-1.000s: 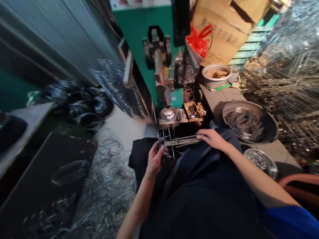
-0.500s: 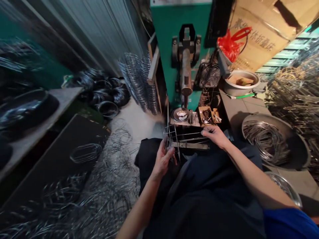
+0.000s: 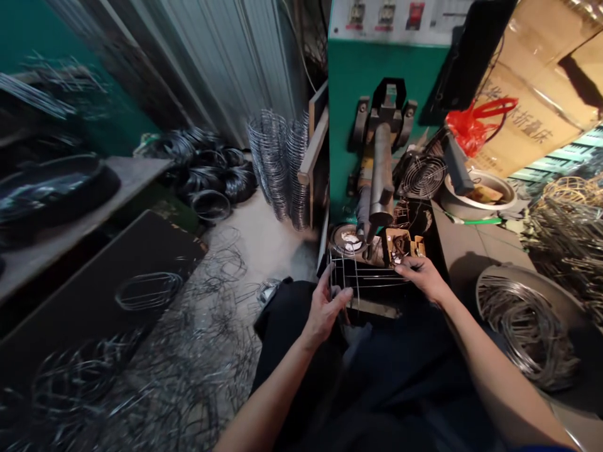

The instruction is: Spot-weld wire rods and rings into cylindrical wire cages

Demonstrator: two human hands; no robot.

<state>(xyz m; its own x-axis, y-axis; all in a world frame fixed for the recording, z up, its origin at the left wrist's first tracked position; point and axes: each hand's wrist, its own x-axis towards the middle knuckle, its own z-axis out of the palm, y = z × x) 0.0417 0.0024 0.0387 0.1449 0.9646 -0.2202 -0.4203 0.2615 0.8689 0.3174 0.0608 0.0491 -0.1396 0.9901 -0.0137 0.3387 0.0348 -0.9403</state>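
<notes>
A thin metal wire frame (image 3: 358,277) is stretched between my two hands, just below the arm of a green spot-welding machine (image 3: 348,157). Its left end, where wires cross, is gripped between the thumb and fingers of my left hand (image 3: 327,307). My right hand (image 3: 421,276) pinches the right end of the long wires between thumb and fingertips. Above the frame, the machine's cylindrical metal arm (image 3: 382,172) points down towards me. A round dish (image 3: 336,238) with white material lies under that arm, beside a small cardboard box (image 3: 392,242) of dark bits.
To my right, a large bowl (image 3: 485,285) holds bent wires, with a pale basin (image 3: 499,207) behind. Stacked wire rings (image 3: 273,163) stand left of the machine. Loose wires (image 3: 202,351) litter the floor. A dark board (image 3: 94,276) lies at left, an oval wire piece (image 3: 148,290) on it.
The view has shifted left and up, so the machine's switches now show. Both hands still hold the frame, and its left end is now closer to the dish below the machine's arm.
</notes>
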